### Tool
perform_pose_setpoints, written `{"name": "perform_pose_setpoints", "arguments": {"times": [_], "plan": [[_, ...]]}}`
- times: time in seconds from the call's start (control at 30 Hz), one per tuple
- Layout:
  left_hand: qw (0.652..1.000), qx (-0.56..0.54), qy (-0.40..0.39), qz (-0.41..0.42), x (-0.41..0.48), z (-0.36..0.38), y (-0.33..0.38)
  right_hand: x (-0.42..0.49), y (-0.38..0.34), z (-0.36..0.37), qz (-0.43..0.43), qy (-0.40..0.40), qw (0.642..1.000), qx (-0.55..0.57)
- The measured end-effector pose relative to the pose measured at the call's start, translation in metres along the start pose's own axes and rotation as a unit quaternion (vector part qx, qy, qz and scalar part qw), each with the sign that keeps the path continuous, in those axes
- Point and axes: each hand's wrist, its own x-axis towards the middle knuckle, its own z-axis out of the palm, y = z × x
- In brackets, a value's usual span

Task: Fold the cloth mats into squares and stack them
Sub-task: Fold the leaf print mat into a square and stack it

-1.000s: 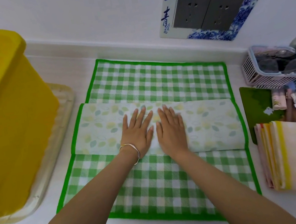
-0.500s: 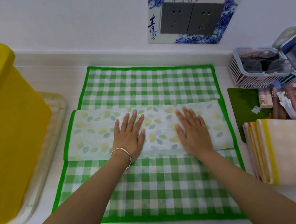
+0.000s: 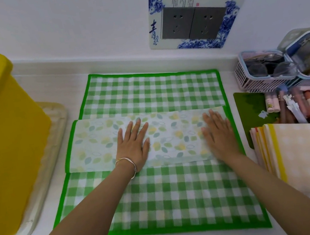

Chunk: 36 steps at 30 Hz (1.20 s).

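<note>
Person, seen from the head camera.
- Forearms (image 3: 88, 215): two, bare from frame edge to wrist.
- Left hand (image 3: 133, 147): thin wire bangle (image 3: 128, 160) at the wrist, two slim strands, one silver-toned and one gold-toned.
- Right hand (image 3: 220, 134): bare.

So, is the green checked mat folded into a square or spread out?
Mostly spread out, not a square. The green checked mat lies wide, with a leaf-patterned band folded across its middle under the left hand and right hand.
</note>
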Motion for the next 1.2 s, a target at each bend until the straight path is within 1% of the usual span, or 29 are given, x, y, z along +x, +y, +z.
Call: {"name": "perform_pose_setpoints", "arguments": {"times": [0.07,0.2,0.3,0.37,0.47,0.67,0.97,1.13,1.2], "plan": [[1.000,-0.001,-0.001,-0.002,0.000,0.001,-0.001,0.004,-0.031,0.003,0.004,0.004,0.999,0.032],[1.000,-0.007,0.001,0.003,0.000,0.002,-0.001,0.022,-0.110,0.022,-0.030,0.010,0.996,0.081],[1.000,-0.008,0.006,-0.001,0.000,0.002,-0.001,0.032,-0.146,0.038,-0.025,-0.014,0.995,0.097],[1.000,-0.007,0.005,-0.002,0.000,0.002,-0.002,0.032,-0.151,0.048,-0.021,-0.026,0.996,0.077],[1.000,-0.010,0.006,0.001,0.000,0.000,-0.001,0.030,-0.147,0.056,-0.030,-0.004,0.999,0.029],[1.000,-0.003,0.003,-0.008,-0.008,-0.004,-0.019,0.029,-0.146,0.057,-0.036,0.007,0.999,0.016],[0.996,0.027,0.013,-0.089,-0.034,-0.025,-0.112,0.029,-0.145,0.057,-0.039,0.011,0.999,0.021],[0.995,0.039,-0.004,-0.093,-0.035,-0.027,-0.114,0.030,-0.144,0.057,-0.042,-0.006,0.999,0.013],[0.995,0.031,-0.015,-0.093,-0.033,-0.029,-0.112,0.031,-0.142,0.054,-0.043,-0.025,0.998,0.038]]}}
